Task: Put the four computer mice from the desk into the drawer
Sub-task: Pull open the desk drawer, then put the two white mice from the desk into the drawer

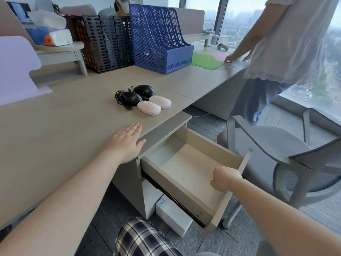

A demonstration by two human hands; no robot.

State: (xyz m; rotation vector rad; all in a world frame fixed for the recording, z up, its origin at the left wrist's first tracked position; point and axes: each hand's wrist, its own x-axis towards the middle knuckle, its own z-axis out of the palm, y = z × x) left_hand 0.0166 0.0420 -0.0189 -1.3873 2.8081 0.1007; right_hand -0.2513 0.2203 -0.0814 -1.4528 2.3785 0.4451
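Drawer [191, 169] is pulled out w/ nothing visible inside; step in hand looks like finishing the opening, then the first pick. All 4 mice sit grouped on the surface [64, 126], far of the drawer, none moved yet: near pink mouse [149, 108], far pink mouse [160, 102] just beside it on the right, near black mouse [131, 98] and far black mouse [144, 90] behind, cords bunched at their left.

To do it well: drawer prob. open enough, so no need to pull more. Take the pink ones first, they're nearest the edge and cordless. For the black pair, gather the cord w/ the body so it doesn't drag or snag the neighbour. Set each down flat inside, starting at the far end to leave room.

Pose: left hand [127, 141] lies flat, palm down, fingers together & extended, resting at the surface edge, holding nothing; arm stretched out fwd. Right hand [226, 179] is clenched over the top of the drawer front panel, knuckles up, forearm coming in from the near right.
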